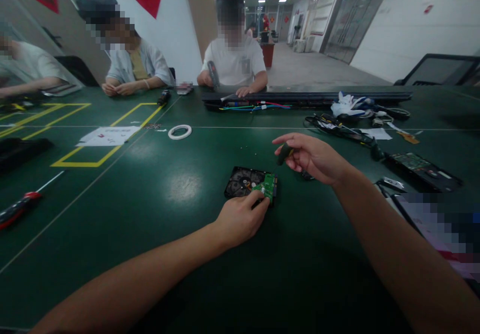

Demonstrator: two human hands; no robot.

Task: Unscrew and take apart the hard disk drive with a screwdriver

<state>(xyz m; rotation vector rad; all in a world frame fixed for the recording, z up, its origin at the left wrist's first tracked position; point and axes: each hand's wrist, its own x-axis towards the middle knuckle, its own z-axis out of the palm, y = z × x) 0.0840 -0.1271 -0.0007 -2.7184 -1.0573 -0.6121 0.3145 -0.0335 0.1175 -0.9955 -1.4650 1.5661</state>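
A hard drive (240, 180) lies flat on the green table, its green circuit board facing up. My left hand (240, 219) grips its near edge, fingertips over the circuit board at the right end; part of the board is hidden beneath them. Above and to the right of the drive, my right hand (315, 158) is raised off the table. Between its thumb and fingers is a short dark screwdriver (285, 154) with a bit of yellow on the handle; its shaft cannot be made out. A few tiny pale specks lie on the table beyond the drive.
A roll of white tape (180, 132) and papers (108, 136) lie left; a red-black screwdriver (20, 209) is far left. Cables (330, 124), white-blue gloves (350, 105) and another opened device (423, 171) lie right. Across the table, a person (234, 59) holds a power tool (213, 74).
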